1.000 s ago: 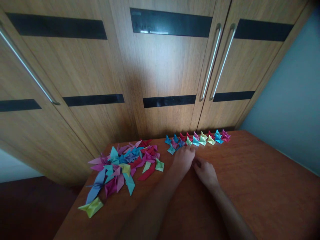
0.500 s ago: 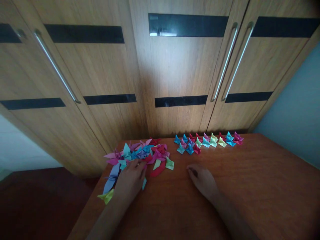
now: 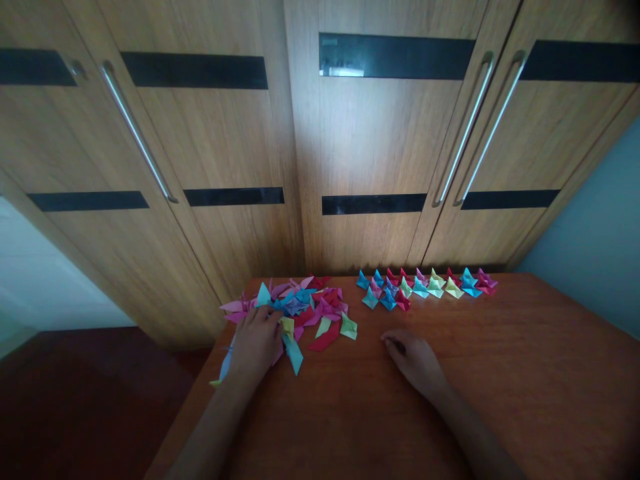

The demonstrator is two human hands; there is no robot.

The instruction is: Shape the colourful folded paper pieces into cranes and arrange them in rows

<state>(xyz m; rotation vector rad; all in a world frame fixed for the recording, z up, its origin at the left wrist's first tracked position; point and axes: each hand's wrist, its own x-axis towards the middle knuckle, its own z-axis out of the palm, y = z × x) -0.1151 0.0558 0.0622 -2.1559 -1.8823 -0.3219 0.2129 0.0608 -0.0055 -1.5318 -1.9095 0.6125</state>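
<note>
left of the paper row (image 3: 421,287), the paper pile (image 3: 296,305) under your half-curled left hand (image 3: 257,337) should be light and crushable, best pinched at thick folds, while your loosely curled right hand (image 3: 416,361) rests nearer you than that row, whether either holds anything i can't tell.

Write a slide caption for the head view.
Left hand at a colourful pile of folded paper, right hand in front of rows of paper figures.

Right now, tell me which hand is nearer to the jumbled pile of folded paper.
Left. The left hand is over the left part of the pile; the right hand is to the pile's right, apart from it.
</note>
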